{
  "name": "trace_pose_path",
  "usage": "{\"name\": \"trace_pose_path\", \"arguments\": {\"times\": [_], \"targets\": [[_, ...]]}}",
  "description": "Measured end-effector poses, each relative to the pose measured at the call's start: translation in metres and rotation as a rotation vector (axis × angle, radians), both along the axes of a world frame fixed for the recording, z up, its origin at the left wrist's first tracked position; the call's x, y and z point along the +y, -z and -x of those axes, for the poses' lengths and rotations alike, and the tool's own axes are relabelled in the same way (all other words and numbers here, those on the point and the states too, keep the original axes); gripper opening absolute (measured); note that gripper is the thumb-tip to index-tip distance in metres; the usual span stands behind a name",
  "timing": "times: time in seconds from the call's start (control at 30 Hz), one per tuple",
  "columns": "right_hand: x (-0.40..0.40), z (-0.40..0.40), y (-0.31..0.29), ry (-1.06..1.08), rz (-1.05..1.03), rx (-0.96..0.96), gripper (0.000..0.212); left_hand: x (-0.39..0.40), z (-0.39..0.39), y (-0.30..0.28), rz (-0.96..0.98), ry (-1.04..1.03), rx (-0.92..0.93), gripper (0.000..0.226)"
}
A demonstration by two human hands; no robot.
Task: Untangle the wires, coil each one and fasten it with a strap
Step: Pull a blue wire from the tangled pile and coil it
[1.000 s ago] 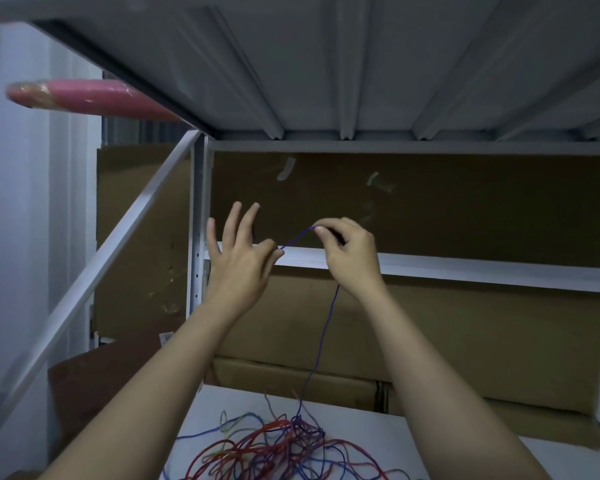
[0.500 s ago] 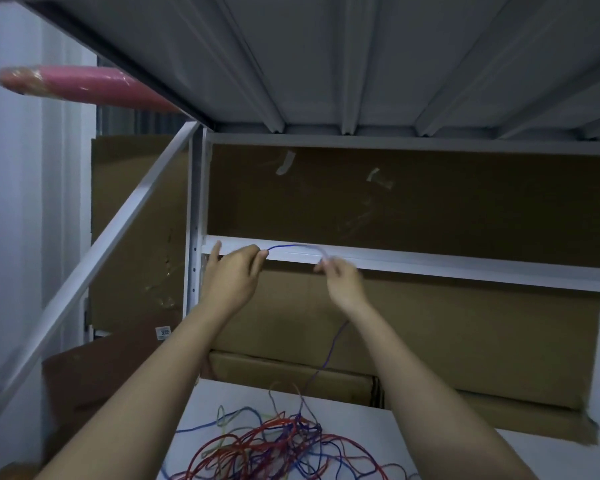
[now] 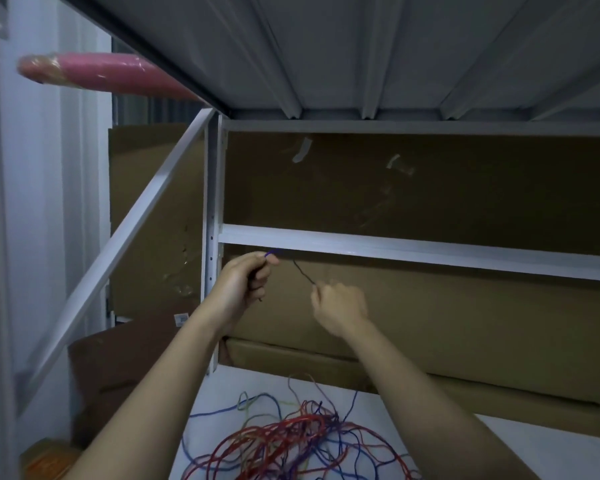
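A thin blue wire (image 3: 302, 273) runs between my two raised hands in front of the cardboard. My left hand (image 3: 245, 284) grips one part of it, with a small blue loop showing above the fingers. My right hand (image 3: 340, 304) pinches the wire a little lower and to the right. Below, a tangle of red, blue and purple wires (image 3: 291, 441) lies on the white table (image 3: 534, 448). Where the held wire joins the tangle is hidden behind my right arm.
A white metal shelf frame surrounds me: a crossbar (image 3: 413, 249) just above my hands, an upright (image 3: 212, 237) at the left, a diagonal brace (image 3: 125, 251). Cardboard sheets (image 3: 465, 313) back the shelf. A pink roll (image 3: 111, 76) sticks out at the upper left.
Both hands came down from the crossbar. My right hand slid along the wire down and to the right, away from my left hand, which has closed its fingers round the wire.
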State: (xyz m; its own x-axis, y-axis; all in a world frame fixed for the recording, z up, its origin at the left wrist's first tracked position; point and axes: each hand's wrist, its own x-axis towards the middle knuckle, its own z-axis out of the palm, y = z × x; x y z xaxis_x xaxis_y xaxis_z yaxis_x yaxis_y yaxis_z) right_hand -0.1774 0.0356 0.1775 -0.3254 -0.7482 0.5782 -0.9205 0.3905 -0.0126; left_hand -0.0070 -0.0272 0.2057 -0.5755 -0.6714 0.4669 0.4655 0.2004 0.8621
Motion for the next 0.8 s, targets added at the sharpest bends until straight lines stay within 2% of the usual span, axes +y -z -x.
{"name": "trace_pose_path", "arguments": {"times": [0.07, 0.17, 0.27, 0.37, 0.53, 0.63, 0.7, 0.8], "targets": [[-0.002, -0.012, 0.027, -0.106, -0.079, 0.127, 0.036, 0.0, -0.003, 0.009, -0.1, 0.084, 0.057, 0.027], [-0.001, -0.032, 0.064, -0.302, 0.022, 0.318, 0.021, -0.002, -0.007, 0.025, -0.121, 0.053, 0.07, 0.025], [-0.001, -0.039, 0.098, -0.435, 0.107, 0.507, 0.02, -0.004, -0.01, 0.04, -0.163, 0.011, 0.061, 0.026], [0.006, -0.048, 0.111, -0.545, 0.108, 0.586, 0.022, -0.007, -0.008, 0.056, -0.225, 0.036, 0.036, 0.029], [0.022, -0.053, 0.105, -0.715, 0.11, 0.616, 0.021, -0.015, -0.001, 0.084, -0.215, 0.043, -0.008, 0.025], [0.029, -0.049, 0.089, -0.738, 0.16, 0.64, 0.02, -0.01, -0.005, 0.094, -0.053, 0.001, -0.191, 0.03], [0.03, -0.044, 0.079, -0.73, 0.226, 0.548, 0.023, -0.002, -0.008, 0.098, 0.063, 0.005, -0.316, 0.031], [0.027, -0.036, 0.069, -0.704, 0.337, 0.31, 0.022, 0.014, -0.015, 0.1, 0.106, 0.069, -0.38, 0.031]]}}
